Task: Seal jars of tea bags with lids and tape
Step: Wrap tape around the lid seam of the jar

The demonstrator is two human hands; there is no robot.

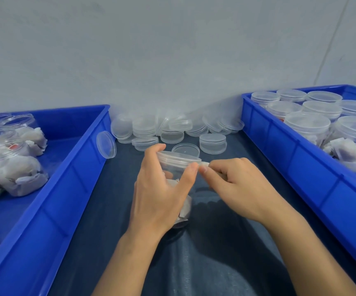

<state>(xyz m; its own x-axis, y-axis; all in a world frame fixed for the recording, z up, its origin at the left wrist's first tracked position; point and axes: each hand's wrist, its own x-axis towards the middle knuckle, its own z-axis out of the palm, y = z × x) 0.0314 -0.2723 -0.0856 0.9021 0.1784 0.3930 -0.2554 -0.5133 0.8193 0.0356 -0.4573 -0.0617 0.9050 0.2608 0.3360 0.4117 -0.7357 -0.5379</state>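
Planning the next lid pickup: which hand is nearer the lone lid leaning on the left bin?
Left. The left hand, gripping the jar, sits right of the leaning lid; the right hand is farther right, beyond the jar.

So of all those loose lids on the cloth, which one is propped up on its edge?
The lone lid leaning against the left blue bin, apart from the pile of lids by the wall, which mostly lie flat or stacked.

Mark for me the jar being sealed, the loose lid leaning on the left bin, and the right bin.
jar being sealed (178,160), head view, on its lidded top rim.
loose lid (106,144), head view, on its flat face.
right bin (296,157), head view, on its near wall.
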